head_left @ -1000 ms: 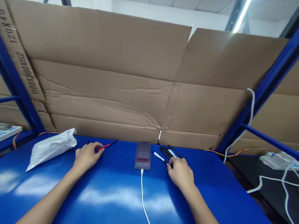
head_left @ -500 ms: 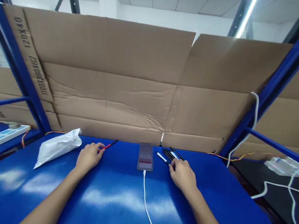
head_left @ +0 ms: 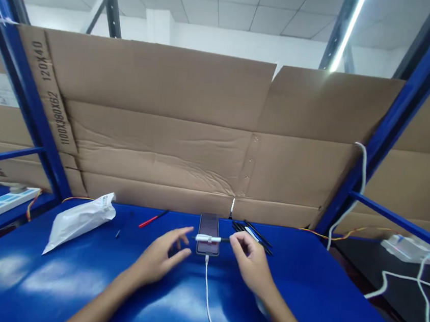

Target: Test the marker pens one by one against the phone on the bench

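My right hand (head_left: 251,261) pinches the black end of a white-and-black marker pen (head_left: 209,239), which lies crosswise over a phone (head_left: 208,227). The phone's screen is blurred, and a white charging cable (head_left: 207,293) runs from its lower end. My left hand (head_left: 161,255) is open, its fingertips just left of the pen and touching nothing. A red-and-black pen (head_left: 153,218) lies apart to the left of the phone. To the right, a bundle of black pens (head_left: 255,233) sits beyond my right hand's fingers. A small dark piece (head_left: 117,234) lies further left.
All this is on a glossy blue table (head_left: 52,277), with a white plastic bag (head_left: 80,223) at its left. Cardboard sheets (head_left: 154,149) stand behind it between blue steel uprights (head_left: 392,118). Power strips (head_left: 401,250) with wires lie on both sides.
The white-and-black pen has moved from beside the bundle to across the phone, held by my right hand. My left hand has left the red pen and moved right, opening.
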`<state>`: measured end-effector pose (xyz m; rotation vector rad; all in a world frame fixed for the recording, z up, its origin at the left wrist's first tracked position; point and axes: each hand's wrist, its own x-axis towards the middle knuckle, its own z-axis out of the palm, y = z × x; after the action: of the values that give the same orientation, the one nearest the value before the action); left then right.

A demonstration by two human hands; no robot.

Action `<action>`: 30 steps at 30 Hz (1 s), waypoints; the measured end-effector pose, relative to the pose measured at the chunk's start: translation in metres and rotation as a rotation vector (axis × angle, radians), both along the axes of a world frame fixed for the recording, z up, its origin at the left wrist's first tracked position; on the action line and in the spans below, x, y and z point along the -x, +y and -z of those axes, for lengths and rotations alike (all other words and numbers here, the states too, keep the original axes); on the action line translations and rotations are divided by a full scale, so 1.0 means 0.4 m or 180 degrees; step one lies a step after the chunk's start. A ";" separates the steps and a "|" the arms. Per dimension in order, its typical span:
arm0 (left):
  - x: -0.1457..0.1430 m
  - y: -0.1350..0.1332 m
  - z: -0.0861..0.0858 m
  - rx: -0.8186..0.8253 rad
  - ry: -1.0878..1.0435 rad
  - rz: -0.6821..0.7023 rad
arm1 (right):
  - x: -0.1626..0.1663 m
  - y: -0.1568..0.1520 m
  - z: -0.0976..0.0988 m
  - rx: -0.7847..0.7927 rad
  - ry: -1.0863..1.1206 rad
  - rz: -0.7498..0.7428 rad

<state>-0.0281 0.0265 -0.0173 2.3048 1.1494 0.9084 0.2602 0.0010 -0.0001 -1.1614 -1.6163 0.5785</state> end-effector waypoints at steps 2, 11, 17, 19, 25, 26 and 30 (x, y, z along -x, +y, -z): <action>-0.043 -0.035 -0.008 0.0145 -0.0031 0.0365 | 0.023 -0.008 0.007 0.0165 0.0105 -0.0304; -0.058 -0.052 -0.018 0.0408 -0.1243 0.0243 | 0.054 -0.041 0.008 0.0400 -0.0394 -0.1046; -0.084 -0.056 0.004 0.1178 -0.1683 0.0356 | 0.080 -0.076 0.013 0.0098 -0.0909 -0.1638; -0.086 -0.066 -0.003 0.1204 -0.1433 0.0371 | 0.080 -0.075 0.013 0.0062 -0.0830 -0.1458; -0.084 -0.096 -0.030 0.0504 0.0242 0.0850 | 0.068 -0.065 0.006 0.0067 -0.0296 -0.1043; -0.085 -0.098 -0.029 0.0432 0.0376 0.0853 | 0.068 -0.067 0.004 0.0028 -0.0305 -0.1115; -0.091 -0.096 -0.024 0.0401 0.0481 0.0751 | 0.071 -0.079 -0.004 -0.0087 -0.0395 -0.1291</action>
<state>0.0082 -0.0117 -0.0077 2.3738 0.9366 0.5680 0.2320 -0.0305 0.0017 -0.8647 -1.9788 0.7501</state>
